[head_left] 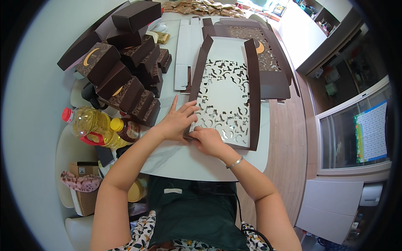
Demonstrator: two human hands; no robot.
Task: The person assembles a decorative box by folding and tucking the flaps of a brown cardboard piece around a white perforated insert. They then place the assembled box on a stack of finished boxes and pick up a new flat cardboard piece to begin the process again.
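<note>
A cardboard box lid (222, 98) lies on the table, its white inside face up and pierced by a lacy cut-out pattern around a plain centre. Dark brown walls stand along its two long sides. At its near left corner my left hand (178, 121) holds the left wall, some fingers hooked over it and the index finger sticking out. My right hand (209, 140) is closed, pinching the same corner between thumb and fingers. The pinched flap is mostly hidden by the fingers.
Brown boxes (125, 79) are stacked at the left, beside an oil bottle (94, 125) and a yellow-capped jar (127, 129). Flat patterned cardboard (272, 62) lies behind the lid, with white folded cardboard (184, 54) to its left. Gold packets (201, 7) cover the far end.
</note>
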